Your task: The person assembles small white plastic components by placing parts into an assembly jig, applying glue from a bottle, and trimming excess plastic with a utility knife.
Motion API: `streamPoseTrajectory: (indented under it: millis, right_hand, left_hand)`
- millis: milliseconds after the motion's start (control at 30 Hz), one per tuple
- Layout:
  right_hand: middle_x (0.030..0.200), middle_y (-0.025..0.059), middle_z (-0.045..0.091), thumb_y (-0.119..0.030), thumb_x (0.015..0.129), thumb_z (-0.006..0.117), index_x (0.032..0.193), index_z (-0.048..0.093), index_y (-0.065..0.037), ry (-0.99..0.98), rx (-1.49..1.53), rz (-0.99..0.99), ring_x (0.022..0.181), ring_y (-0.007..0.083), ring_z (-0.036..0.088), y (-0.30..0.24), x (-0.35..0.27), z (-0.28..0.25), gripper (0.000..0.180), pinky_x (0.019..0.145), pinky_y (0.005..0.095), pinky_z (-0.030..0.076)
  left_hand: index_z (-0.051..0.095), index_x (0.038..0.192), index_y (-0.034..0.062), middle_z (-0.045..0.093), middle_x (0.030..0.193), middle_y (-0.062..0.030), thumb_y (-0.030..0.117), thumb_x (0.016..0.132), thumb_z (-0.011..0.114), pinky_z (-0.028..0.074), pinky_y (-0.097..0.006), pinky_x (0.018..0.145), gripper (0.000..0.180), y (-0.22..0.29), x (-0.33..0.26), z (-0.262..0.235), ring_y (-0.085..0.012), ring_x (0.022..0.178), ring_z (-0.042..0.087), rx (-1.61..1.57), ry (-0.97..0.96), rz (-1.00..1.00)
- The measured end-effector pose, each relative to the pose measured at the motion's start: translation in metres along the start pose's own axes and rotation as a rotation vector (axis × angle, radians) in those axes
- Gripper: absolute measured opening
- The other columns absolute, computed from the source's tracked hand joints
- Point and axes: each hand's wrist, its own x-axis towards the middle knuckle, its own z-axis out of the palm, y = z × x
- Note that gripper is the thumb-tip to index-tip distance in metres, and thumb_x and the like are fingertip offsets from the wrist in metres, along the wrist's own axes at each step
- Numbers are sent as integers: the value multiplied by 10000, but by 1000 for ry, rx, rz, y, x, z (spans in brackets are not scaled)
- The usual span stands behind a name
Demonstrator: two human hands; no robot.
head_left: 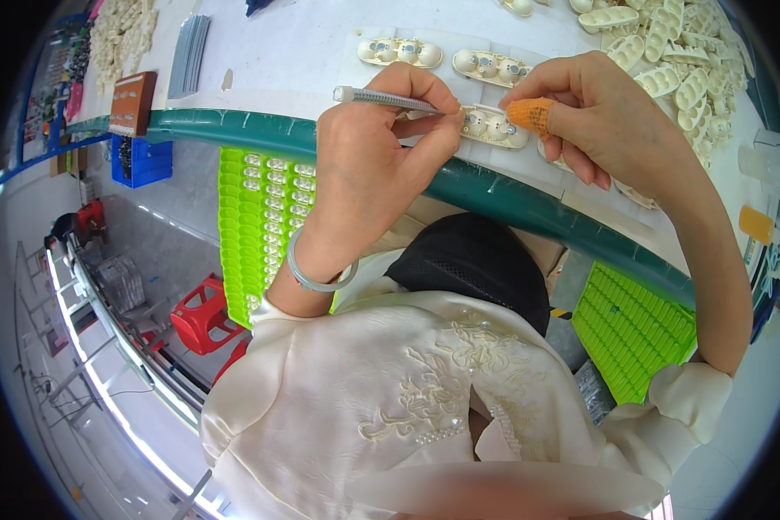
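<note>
Fingers of the left hand (377, 143) pinch a pen-like tool (380, 98) beside the cream shell (491, 135) on the table (295, 52); can't tell if the right hand (594, 113) pinches that shell. Probably seating grey bits (512, 130); next needs steadiness.

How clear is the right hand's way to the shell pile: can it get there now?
Likely yes: the shell pile lies close by the right hand, with nothing visible standing between. The hand's fingers are at a shell, though, so may need to leave that first.
</note>
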Motion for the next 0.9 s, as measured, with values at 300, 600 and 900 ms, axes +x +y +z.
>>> streamPoseTrajectory:
  millis: [300, 600, 900]
  right_hand:
    - [603, 131, 577, -133, 771, 623, 935, 653, 24, 122, -303, -134, 529, 210, 572, 9, -7, 10, 229, 571, 336, 470]
    - [805, 178, 640, -161, 712, 701, 893, 673, -12, 326, -502, -382, 786, 332, 618, 22, -3, 26, 236, 742, 406, 472]
    - [801, 174, 644, -158, 706, 702, 886, 674, -14, 308, -534, -337, 788, 330, 620, 18, -3, 27, 232, 748, 407, 473]
  left_hand:
    - [628, 825, 13, 677, 743, -63, 60, 757, 692, 509, -221, 603, 104, 6, -1, -4, -163, 754, 692, 73, -21, -18]
    - [549, 934, -63, 662, 892, -137, -57, 815, 623, 512, -216, 764, 140, 16, 6, -13, -140, 843, 639, -5, -161, -151]
    - [607, 893, -19, 664, 789, -61, 11, 786, 683, 533, -219, 690, 135, 7, 11, -12, -102, 779, 646, -178, -87, -113]
